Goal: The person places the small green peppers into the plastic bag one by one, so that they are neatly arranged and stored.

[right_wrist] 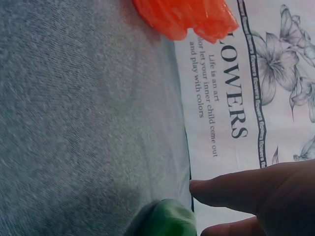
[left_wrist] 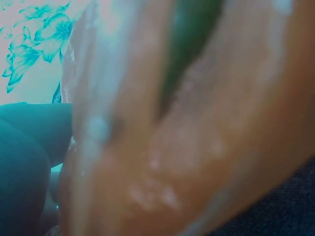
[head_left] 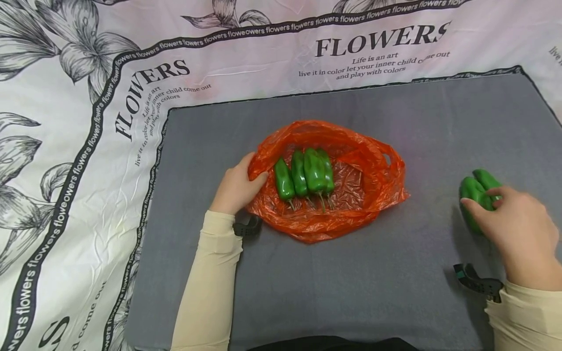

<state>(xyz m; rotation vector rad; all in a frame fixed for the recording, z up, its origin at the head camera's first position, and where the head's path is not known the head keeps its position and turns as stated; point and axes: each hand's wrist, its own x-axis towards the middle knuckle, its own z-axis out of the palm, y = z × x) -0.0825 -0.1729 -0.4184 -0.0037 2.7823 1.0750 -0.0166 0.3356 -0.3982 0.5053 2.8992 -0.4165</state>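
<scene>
An orange-red plastic bag point(head_left: 381, 173) lies with its mouth wide open in the middle of the grey tabletop. Several green peppers point(head_left: 313, 170) lie side by side in it, stems toward the person. At the bag's left edge the left hand point(head_left: 238, 186) grips the rim, thumb on the inner side; the left wrist view shows blurred bag film point(left_wrist: 216, 147) close up. Far to the right, the right hand point(head_left: 520, 229) bends thumb and fingers around a green pepper point(head_left: 471, 189). A second green pepper point(head_left: 486, 179) lies against it, partly covered by the fingers.
A white cloth point(head_left: 246, 73) printed with flowers and lettering borders the grey tabletop point(head_left: 351, 282) at the back and left. Dark wrist straps with small devices point(head_left: 478, 282) sit on both forearms. Part of the bag point(right_wrist: 187, 17) appears atop the right wrist view.
</scene>
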